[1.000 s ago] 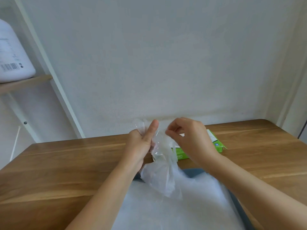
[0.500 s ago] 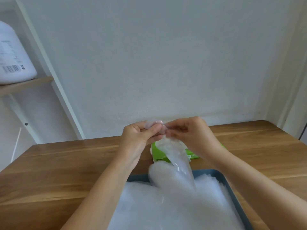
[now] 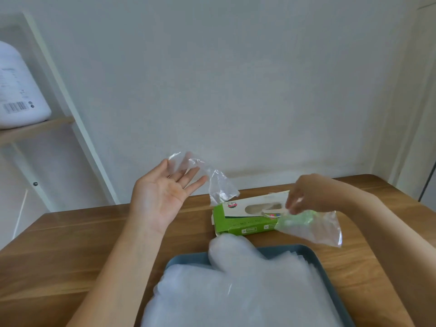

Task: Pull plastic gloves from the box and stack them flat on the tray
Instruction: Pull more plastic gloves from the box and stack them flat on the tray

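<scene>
Hands now apart: your left hand (image 3: 162,199) splayed flat, loose glove (image 3: 219,187) draped off it; right hand (image 3: 309,197) pinches second glove (image 3: 311,228) above box (image 3: 238,220), 12 o'clock of tray (image 3: 186,258), so the stuck pair looks separated, stacking next.

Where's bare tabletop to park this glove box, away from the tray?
Bare wood lies left of the tray, out to the table edge, under the left forearm. A smaller patch sits between tray and right forearm. Crowded: between box and tray, where the glove stack spills over the far rim.
</scene>
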A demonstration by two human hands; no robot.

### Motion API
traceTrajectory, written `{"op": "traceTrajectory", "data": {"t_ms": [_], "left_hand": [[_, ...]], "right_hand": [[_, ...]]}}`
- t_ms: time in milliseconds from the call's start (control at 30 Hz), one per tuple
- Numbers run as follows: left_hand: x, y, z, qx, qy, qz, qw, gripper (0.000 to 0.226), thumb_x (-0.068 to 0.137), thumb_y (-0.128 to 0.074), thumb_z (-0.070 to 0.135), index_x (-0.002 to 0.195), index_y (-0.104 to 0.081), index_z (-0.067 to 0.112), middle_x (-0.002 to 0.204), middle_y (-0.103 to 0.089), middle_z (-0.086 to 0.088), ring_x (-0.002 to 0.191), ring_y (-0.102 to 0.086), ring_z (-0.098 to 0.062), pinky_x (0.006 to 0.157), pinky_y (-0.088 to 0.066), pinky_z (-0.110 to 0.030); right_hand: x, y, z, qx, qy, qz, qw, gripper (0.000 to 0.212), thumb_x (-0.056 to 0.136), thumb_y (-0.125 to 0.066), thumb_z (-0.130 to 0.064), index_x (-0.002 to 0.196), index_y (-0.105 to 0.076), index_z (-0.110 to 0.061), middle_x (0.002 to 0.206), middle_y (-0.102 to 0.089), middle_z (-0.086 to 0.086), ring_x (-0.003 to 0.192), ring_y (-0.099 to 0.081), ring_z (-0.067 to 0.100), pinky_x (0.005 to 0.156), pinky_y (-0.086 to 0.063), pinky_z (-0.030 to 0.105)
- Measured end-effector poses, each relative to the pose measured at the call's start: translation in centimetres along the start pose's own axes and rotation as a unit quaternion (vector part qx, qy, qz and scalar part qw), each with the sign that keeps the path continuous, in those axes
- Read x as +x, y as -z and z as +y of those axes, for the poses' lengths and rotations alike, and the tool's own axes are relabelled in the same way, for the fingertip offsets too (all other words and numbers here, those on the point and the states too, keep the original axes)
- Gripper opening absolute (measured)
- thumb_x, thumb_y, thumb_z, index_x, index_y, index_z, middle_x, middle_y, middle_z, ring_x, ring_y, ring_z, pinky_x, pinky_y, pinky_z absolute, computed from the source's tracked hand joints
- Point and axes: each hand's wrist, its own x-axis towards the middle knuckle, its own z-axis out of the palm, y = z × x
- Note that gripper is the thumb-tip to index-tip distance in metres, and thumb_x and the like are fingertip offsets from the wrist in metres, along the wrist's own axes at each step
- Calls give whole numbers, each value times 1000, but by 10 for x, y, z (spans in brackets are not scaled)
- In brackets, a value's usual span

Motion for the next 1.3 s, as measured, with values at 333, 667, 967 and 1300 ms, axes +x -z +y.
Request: {"op": "traceTrajectory", "data": {"t_ms": [333, 667, 967, 1300], "left_hand": [[-31, -27, 4, -47, 30, -118, 991, 29, 87, -44, 21, 66, -63, 13, 117, -65, -14, 118, -59, -39, 91, -43, -67], [-88, -27, 9, -23, 90, -131, 987, 13, 60, -74, 18, 65, -66, 9, 109, -64, -21, 113, -60, -45, 85, -52, -60], [-133, 19, 18, 60, 182, -80, 978, 67, 36, -90, 14, 97, -72, -6, 112, -64, -30, 98, -67, -41, 86, -55, -48], [-156, 31, 48, 376, 13, -1, 927, 122, 41, -77, 79, 145, -35, 31, 150, -41, 8, 135, -40, -8, 116, -26, -33]], "right_hand": [[-40, -17, -64, 528, 62, -40, 846, 80, 60, -58, -77, 120, -60, -24, 112, -69, -5, 107, -64, 12, 102, -45, 34], [-63, -2, -91, 838, 0, -144, 526, 87, 74, -62, -59, 125, -49, 10, 115, -66, 16, 99, -68, 25, 85, -56, 36], [-77, 7, -109, 677, 114, 71, 723, 35, 89, -51, 11, 112, -64, -12, 100, -71, 4, 78, -68, 11, 61, -48, 15], [-142, 39, -155, 339, 333, -23, 879, 69, 86, -36, 19, 135, -48, -29, 115, -70, -3, 57, -30, 17, 56, -29, 24]]}}
